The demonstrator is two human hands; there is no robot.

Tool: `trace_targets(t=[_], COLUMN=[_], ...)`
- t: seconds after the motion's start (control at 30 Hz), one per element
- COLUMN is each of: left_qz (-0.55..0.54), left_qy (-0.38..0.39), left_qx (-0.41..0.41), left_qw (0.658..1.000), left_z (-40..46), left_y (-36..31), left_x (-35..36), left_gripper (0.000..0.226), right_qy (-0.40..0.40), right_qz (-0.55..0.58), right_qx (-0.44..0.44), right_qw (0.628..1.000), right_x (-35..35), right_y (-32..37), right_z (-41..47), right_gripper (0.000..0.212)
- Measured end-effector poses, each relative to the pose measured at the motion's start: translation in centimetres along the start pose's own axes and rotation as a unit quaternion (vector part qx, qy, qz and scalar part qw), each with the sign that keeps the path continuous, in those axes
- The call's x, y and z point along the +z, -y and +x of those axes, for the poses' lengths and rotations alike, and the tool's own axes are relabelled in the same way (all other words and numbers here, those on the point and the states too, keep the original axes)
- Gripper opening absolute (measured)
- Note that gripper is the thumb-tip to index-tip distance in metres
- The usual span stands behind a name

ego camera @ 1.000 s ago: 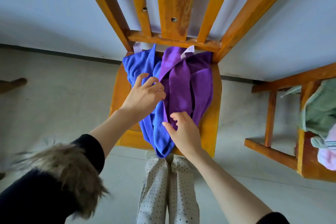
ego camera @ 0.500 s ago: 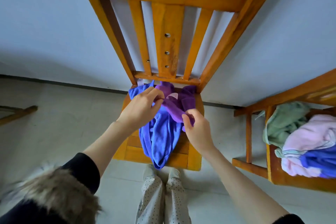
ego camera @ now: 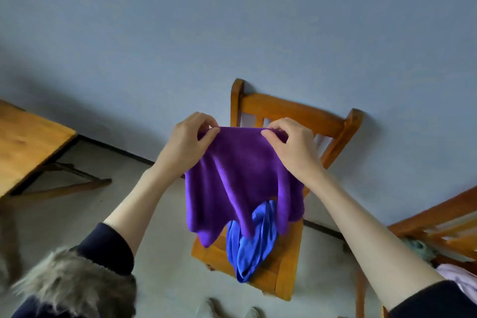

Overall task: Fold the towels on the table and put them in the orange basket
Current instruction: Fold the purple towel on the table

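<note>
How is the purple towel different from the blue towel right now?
The purple towel is held up in the air, its top edge pinched by the left hand and the right hand; the blue towel lies untouched on the wooden chair. The purple towel hangs spread out, the blue towel is bunched. Both are unfolded.

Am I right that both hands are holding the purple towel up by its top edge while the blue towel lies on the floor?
Not quite: the head view shows the blue towel on the chair seat. The left hand and right hand do hold the purple towel.
</note>
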State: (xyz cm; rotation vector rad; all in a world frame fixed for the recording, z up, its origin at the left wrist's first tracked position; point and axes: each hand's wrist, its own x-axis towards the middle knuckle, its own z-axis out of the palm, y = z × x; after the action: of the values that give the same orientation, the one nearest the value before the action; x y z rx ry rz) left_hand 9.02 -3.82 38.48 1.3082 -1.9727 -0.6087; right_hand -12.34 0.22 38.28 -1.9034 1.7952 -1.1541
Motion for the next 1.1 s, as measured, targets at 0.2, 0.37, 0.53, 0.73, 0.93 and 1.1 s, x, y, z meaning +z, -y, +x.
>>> trace_targets(t=[0.2, 0.37, 0.53, 0.73, 0.93, 1.1], left_qz=[0.003, 0.084, 0.147, 0.2, 0.288, 0.366], left_qy=[-0.109, -0.105, -0.111, -0.209, -0.267, -0.274], left_qx=[-0.067, -0.109, -0.163, -0.193, -0.257, -0.3], left_qw=[0.992, 0.985, 0.969, 0.938, 0.883, 0.837], left_z=[-4.9, -10.2, -16.3, -20.5, -22.2, -21.4], left_y=[3.3, 9.3, 16.4, 21.8, 27.1, 31.1], left_x=[-11.6, -20.8, -30.5, -39.8, -45.5, -48.6], left_gripper=[0.012, 0.008, 0.007, 0.003, 0.008, 0.013], right_qy=[0.056, 0.143, 0.173, 0.148, 0.239, 0.234], right_qz=[0.001, -0.046, -0.04, -0.063, 0.05, 0.116], right_qx=[-0.102, -0.164, -0.226, -0.266, -0.305, -0.33], right_qw=[0.993, 0.975, 0.958, 0.95, 0.92, 0.907], right_x=[5.1, 14.0, 23.8, 33.7, 42.4, 48.7], right_y=[10.4, 18.5, 27.3, 35.7, 39.9, 43.6], right_z=[2.4, 3.5, 3.8, 4.1, 7.0, 10.2], right_gripper=[0.016, 0.031, 0.04, 0.06, 0.023, 0.012])
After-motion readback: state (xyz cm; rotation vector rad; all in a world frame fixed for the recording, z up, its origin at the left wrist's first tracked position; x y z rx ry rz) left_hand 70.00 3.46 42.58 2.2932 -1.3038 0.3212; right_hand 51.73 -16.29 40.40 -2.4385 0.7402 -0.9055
